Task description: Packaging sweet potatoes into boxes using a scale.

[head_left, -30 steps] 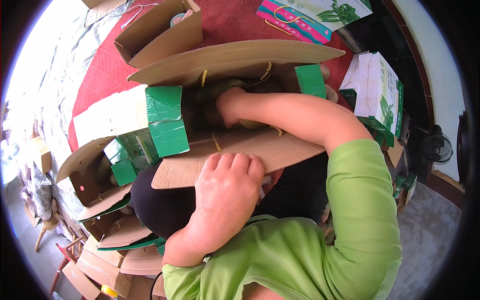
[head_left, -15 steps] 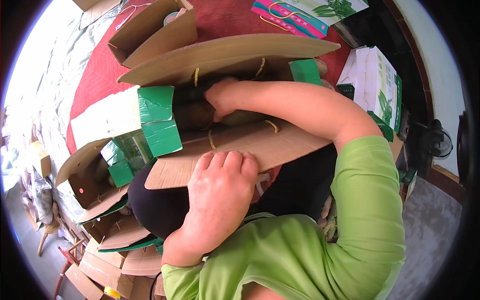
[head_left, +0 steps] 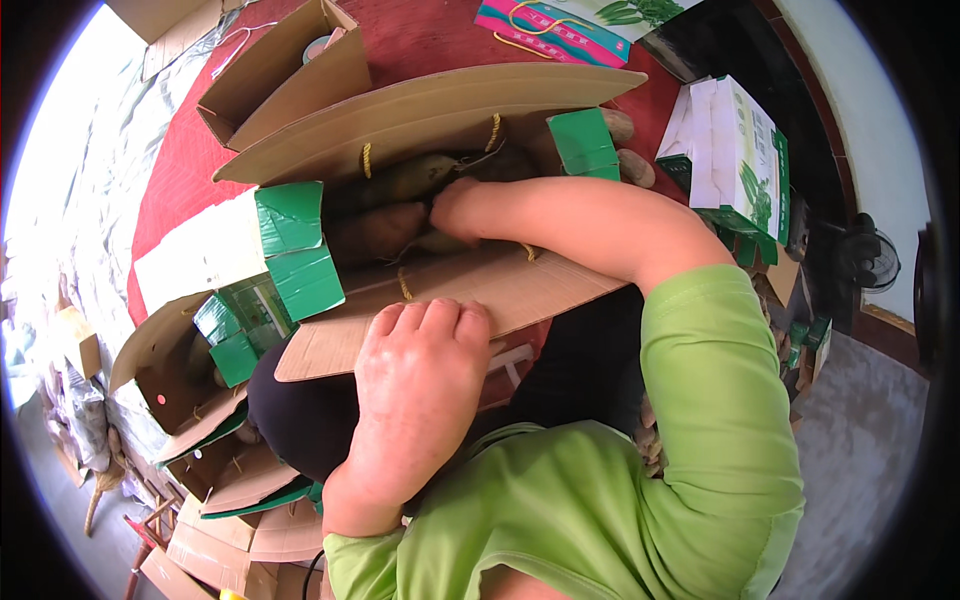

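Inside the open box [head_left: 420, 120], the right hand [head_left: 457, 208] of the person reaches down among the contents; its fingertips are hidden, so I cannot tell if they pinch something. Compared with half a second ago, this hand has moved a little toward the right end of the open box, and the pieces lying there show more clearly. For the work, I judge this as a small adjusting only, because the hand is still inside.

Over the near flap [head_left: 530, 290] of the open box lies the left hand [head_left: 420, 365], its fingers side by side and bent across the edge. The thumb I do not see, so I cannot tell how firmly it presses.

The open box contains a brown piece [head_left: 372, 230] just left of the right hand, and a long greenish piece [head_left: 405, 183] along the far wall. They look like thick roots to me.

Behind the open box stands a narrow carton [head_left: 335, 85] with a round thing [head_left: 316, 48] in it. Left of the open box is another carton [head_left: 155, 370], whose dark contents I cannot distinguish; to its right stands a white-and-green box [head_left: 740, 155].
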A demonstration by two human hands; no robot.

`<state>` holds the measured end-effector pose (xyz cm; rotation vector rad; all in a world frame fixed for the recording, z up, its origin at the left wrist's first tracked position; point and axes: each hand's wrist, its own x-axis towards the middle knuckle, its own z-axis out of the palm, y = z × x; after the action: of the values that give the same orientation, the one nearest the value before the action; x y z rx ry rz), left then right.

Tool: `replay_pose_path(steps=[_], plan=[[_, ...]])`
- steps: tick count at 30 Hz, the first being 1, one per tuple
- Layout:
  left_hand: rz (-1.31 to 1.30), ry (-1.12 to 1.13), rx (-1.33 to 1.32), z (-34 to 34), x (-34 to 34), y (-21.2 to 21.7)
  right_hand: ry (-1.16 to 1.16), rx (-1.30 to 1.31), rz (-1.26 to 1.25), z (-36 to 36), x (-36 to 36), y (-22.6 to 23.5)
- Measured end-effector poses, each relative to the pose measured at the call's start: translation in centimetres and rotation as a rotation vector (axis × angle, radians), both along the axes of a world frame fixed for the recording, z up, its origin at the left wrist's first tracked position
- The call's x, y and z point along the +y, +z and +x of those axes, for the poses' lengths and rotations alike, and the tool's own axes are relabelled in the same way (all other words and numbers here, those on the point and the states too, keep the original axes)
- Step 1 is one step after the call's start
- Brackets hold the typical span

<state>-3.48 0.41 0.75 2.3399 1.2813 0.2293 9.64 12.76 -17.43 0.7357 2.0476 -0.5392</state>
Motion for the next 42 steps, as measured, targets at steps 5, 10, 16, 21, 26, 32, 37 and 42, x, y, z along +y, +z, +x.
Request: replay_pose_path(steps=[5,10,16,21,26,32,37,42], plan=[[-0.054,0.015,-0.018,0.2,0.3,0.5,-0.013,0.079,-0.054,-0.6,2.1,5.4],[0.002,0.043,-0.006,0.2,0.1,0.6,-0.284,0.657,-0.107,1.5,3.1,14.9],[0.039,0.103,-0.092,0.4,0.0,0.7,-0.666,1.064,0.192,12.0,-1.5,21.0],[0.098,0.128,-0.18,0.4,-0.4,0.6,-1.046,1.198,0.232,21.2,-7.8,18.0],[0.134,0.085,-0.157,0.7,-0.4,0.4,-1.509,1.191,0.468,28.4,-16.8,7.0],[0.174,0.097,-0.121,0.7,-0.2,-0.2,-1.691,0.46,0.601,30.3,-29.2,-7.6],[0.208,0.071,-0.098,1.5,-0.4,0.4,-1.439,0.147,0.649,27.4,-32.0,-13.4],[0.248,0.042,-0.145,2.1,-0.2,0.0,-1.087,0.099,0.603,24.8,-29.2,-14.7]])
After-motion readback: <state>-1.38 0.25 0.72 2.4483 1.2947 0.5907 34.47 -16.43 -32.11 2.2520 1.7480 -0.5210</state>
